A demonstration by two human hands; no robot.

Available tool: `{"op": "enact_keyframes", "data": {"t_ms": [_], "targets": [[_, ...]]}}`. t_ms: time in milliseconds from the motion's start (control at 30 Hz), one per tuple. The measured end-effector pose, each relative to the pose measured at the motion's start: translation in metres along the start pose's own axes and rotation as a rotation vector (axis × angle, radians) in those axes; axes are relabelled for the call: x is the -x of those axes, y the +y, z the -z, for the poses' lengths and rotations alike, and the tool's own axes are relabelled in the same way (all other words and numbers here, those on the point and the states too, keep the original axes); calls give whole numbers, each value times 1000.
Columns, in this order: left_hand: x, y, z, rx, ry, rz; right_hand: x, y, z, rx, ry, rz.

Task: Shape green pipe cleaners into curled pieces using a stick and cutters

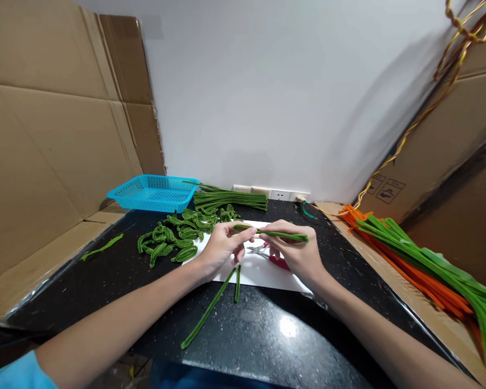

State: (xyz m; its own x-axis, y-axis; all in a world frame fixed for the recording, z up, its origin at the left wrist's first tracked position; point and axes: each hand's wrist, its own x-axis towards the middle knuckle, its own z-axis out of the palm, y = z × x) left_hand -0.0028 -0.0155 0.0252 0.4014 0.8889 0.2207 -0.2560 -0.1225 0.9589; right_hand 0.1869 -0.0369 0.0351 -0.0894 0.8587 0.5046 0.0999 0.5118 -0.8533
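A green pipe cleaner (285, 235) is held level above the white sheet (263, 273). My left hand (222, 248) pinches its left end, and my right hand (295, 251) grips it further right, so its right tip sticks out past the fingers. Under my hands lie scissors (263, 251) with red handles, partly hidden by the right hand. A long green pipe cleaner (208, 309) and a short one (237, 283) lie on the black countertop (267, 335) just in front of my left hand.
Several bent green loops (178, 237) are piled left of the sheet. Straight green stems (230, 199) and a blue basket (156, 192) sit at the back. Orange and green pipe cleaners (425, 265) lie on cardboard at right. One stray green piece (103, 247) lies at left.
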Motion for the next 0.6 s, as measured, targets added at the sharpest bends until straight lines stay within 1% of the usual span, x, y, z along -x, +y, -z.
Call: {"op": "enact_keyframes", "data": {"t_ms": [100,267,467,600], "targets": [[1,-1,0,18,14,21,0,0,0,-35,-10,-36],[2,-1,0,65,35,71,-1,1,0,-39,-43,-34],[1,0,1,101,-31,119,-1,4,3,-43,-89,-38],[1,-1,1,113,-25,125,0,3,2,-61,-112,-103]]}}
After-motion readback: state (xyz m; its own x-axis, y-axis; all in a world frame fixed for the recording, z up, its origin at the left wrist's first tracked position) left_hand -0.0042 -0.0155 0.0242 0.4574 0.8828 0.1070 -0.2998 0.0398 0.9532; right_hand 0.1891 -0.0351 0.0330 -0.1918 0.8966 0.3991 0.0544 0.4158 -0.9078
